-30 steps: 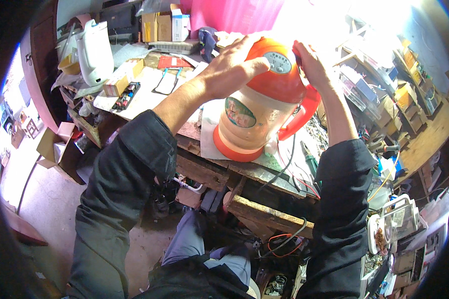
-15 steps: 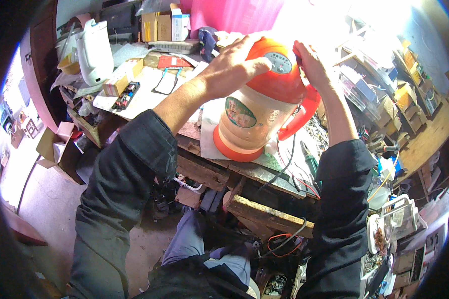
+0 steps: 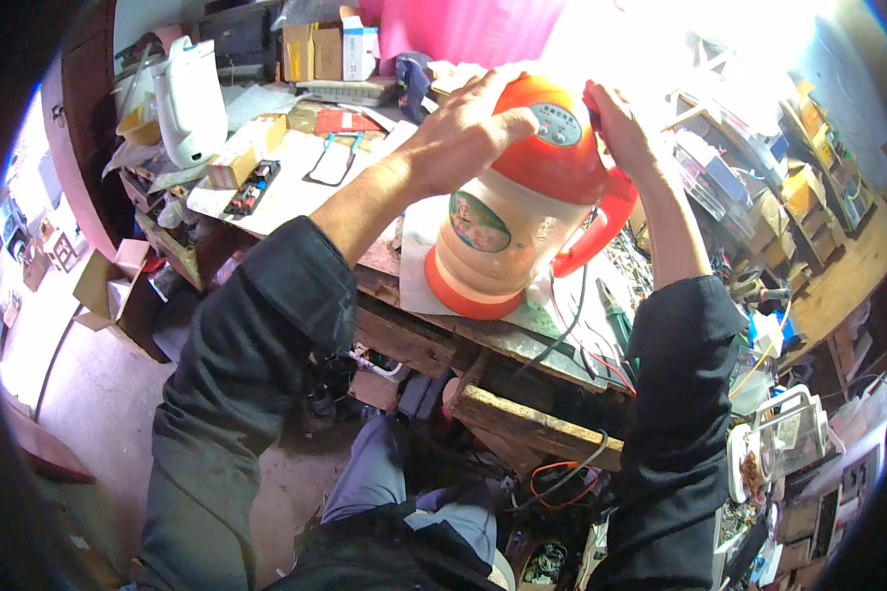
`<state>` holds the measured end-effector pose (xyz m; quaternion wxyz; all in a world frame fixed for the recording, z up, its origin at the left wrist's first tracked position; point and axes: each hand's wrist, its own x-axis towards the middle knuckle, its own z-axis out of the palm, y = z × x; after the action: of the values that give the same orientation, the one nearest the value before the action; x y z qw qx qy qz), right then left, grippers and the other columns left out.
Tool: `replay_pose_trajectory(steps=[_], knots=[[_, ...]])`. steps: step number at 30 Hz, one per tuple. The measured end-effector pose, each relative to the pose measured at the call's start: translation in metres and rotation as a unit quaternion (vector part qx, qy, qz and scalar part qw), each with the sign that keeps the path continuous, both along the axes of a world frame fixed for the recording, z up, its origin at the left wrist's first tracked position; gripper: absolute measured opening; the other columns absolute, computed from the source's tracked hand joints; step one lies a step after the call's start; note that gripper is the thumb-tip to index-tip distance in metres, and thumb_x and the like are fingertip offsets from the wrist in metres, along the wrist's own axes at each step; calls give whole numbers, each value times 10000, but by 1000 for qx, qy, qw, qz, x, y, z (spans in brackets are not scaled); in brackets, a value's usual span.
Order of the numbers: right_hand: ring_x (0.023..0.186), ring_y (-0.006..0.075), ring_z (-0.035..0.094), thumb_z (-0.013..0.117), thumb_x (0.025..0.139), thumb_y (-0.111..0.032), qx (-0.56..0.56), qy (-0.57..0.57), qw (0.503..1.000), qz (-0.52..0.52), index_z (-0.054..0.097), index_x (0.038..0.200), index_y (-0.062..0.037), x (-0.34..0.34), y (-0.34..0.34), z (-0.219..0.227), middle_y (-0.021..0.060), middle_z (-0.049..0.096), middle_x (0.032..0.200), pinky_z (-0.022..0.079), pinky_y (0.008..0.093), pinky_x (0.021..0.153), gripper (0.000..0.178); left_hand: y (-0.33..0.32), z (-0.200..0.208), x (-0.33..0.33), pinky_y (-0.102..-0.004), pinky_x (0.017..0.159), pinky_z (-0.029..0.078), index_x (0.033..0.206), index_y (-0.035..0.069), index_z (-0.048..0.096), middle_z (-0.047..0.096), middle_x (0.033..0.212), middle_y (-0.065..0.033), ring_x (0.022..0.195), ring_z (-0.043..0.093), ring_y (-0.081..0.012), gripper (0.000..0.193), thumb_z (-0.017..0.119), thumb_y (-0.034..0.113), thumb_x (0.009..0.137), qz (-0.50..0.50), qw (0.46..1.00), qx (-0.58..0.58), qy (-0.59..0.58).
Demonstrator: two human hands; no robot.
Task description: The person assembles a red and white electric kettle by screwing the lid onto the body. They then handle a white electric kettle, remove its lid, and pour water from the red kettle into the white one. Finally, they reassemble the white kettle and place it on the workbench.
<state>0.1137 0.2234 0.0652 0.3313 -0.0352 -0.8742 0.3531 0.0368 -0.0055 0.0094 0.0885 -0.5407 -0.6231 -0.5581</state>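
Note:
A soymilk maker with a red-orange lid, a cream body and a red-orange base stands upright on the worktable before me. My left hand grips the lid from the left, its thumb lying beside the grey oval control panel; the other fingers are partly hidden behind the lid. On the right, my right hand is closed against the lid's upper side, above the red handle. Its fingertips meet a dark part there that I cannot make out.
A white kettle-like appliance stands at the far left, near a cardboard box. Wires and green-handled pliers lie right of the maker. Below the table edge, an open wooden drawer juts toward me. Stacked boxes and parts crowd the right.

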Motion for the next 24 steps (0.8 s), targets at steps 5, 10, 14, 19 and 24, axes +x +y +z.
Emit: replay_pose_trajectory(steps=[5,10,14,19,24], knots=[[859,119,606,495,1048,-365,-62,33,997,17,665,1043,2,5,-14,-3,49,685,930,497,282,814,405,-3,3,5,-434,1208,291,1518,16,391,423,1501,-241,1435,407,-352,782,570,480,915,42,999,-26,12],[869,116,607,496,1054,-364,-27,7,999,14,668,1050,1,1,-6,0,47,682,933,504,277,833,404,3,2,9,-436,1209,293,1511,8,393,417,1503,-243,1436,406,-370,820,611,509,900,85,996,-28,31],[861,121,605,482,1060,-370,-28,20,999,33,670,1047,8,2,-13,-1,54,684,940,508,289,830,421,2,3,9,-426,1206,302,1511,2,390,416,1503,-231,1435,409,-363,819,625,496,901,80,996,-33,26],[862,139,614,460,1064,-376,2,2,1000,-9,678,1048,6,12,-23,4,68,694,947,513,312,838,440,6,2,9,-411,1205,309,1502,-14,395,424,1512,-230,1436,416,-356,786,629,453,914,84,996,-21,28],[855,151,621,453,1066,-378,-17,30,999,22,685,1059,6,4,-20,-3,80,706,955,511,321,825,449,8,1,6,-453,1202,321,1525,114,420,469,1522,-211,1442,417,-366,845,685,502,822,100,995,-6,12]])
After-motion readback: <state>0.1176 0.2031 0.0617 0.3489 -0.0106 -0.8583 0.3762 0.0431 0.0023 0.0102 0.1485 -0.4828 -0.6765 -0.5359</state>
